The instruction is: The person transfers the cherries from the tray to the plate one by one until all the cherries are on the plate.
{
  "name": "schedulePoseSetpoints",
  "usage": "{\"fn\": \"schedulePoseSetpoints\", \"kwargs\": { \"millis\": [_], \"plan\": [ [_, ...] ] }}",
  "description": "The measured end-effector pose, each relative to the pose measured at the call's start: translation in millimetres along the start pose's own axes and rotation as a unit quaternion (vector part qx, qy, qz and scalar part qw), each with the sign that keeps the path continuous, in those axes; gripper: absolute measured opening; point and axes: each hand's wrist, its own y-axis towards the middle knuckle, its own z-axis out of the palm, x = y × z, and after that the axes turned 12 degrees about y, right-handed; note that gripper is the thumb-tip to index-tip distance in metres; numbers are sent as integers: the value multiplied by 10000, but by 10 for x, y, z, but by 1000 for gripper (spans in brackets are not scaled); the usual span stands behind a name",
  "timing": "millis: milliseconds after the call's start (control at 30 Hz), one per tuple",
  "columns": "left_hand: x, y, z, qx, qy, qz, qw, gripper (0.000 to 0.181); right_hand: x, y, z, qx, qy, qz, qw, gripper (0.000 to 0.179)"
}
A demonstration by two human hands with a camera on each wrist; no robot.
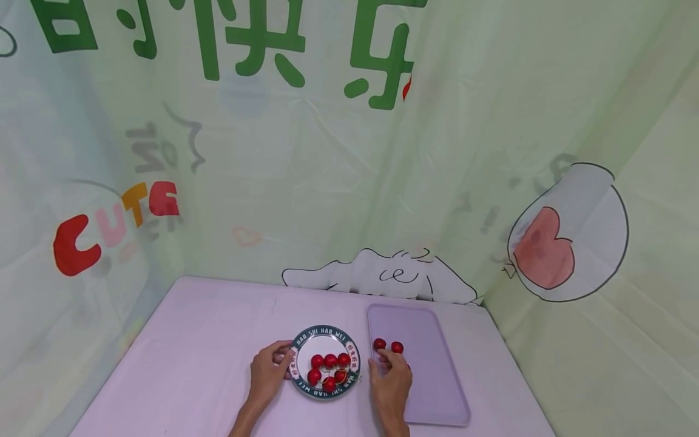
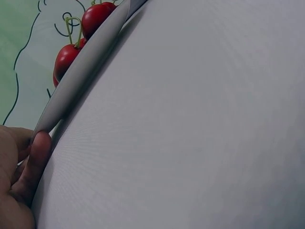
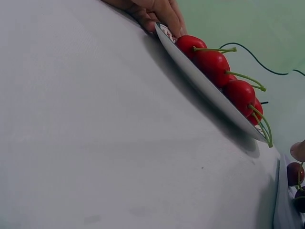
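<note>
A white plate (image 1: 322, 346) with a dark green lettered rim holds several red cherries (image 1: 330, 361) with green stems. My left hand (image 1: 267, 370) grips its left edge, and in the left wrist view a fingertip (image 2: 42, 143) presses against the rim. Over the left side of a lilac tray (image 1: 431, 388) is my right hand (image 1: 390, 385), thumb and forefinger apart. Just beyond its fingers lie two cherries (image 1: 388, 345); another is partly hidden beside the hand. In the right wrist view one fingertip (image 3: 299, 151) shows above the tray's cherries (image 3: 295, 174); the other fingers are out of sight.
The plate and tray stand side by side on a pale lilac table (image 1: 207, 340). Behind and at both sides hangs a printed curtain (image 1: 327, 182) with green characters and drawings, reaching down to the table's back edge.
</note>
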Motion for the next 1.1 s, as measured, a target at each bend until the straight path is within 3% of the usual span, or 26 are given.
{"fn": "schedulePoseSetpoints", "kwargs": {
  "millis": [533, 833, 967, 1100],
  "plan": [
    [51, 16, 37, 12, 2, -16, 10000, 30, -263, 63, 78, 68, -234, -248, 9994, 21],
    [65, 9, 45, 29, 3, -17, 10000, 29, -366, 57, 113, 207, -438, 79, 9988, 16],
    [61, 8, 43, 23, 51, -12, 10000, 30, -296, 44, 82, 192, -477, 42, 9987, 14],
    [34, 8, 23, -20, 45, 35, 10000, 30, -76, 29, -20, 107, -338, -50, 9994, 14]
  ]
}}
